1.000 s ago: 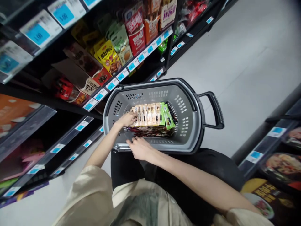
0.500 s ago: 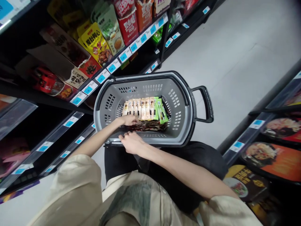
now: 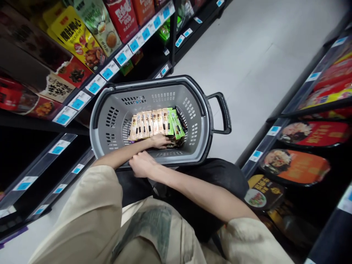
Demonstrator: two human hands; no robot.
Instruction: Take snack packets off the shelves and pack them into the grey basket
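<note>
A grey shopping basket [image 3: 198, 154] with slotted walls rests at my lap. Inside it lies a row of small beige snack packets [image 3: 148, 123], with green packets [image 3: 176, 124] at the right end. Dark packets [image 3: 176, 141] lie along the near side. My left hand [image 3: 161, 140] reaches into the basket over these dark packets, fingers stretched out and apparently touching them. Wrapped over the near rim is my right hand [image 3: 141, 164], closed on the basket's edge below my left forearm.
Shelves with bagged snacks [image 3: 79, 38] and price tags run along the left. On the right, shelves hold orange bowl-shaped packs [image 3: 297, 167] and red packs. The basket's black handle [image 3: 224, 113] sticks out to the right, over the grey floor [image 3: 247, 62] of the aisle.
My left hand has moved right within the basket, along the dark packets, and its fingers have straightened. My right hand keeps its hold on the rim. The whole view has shifted, with the basket further left.
</note>
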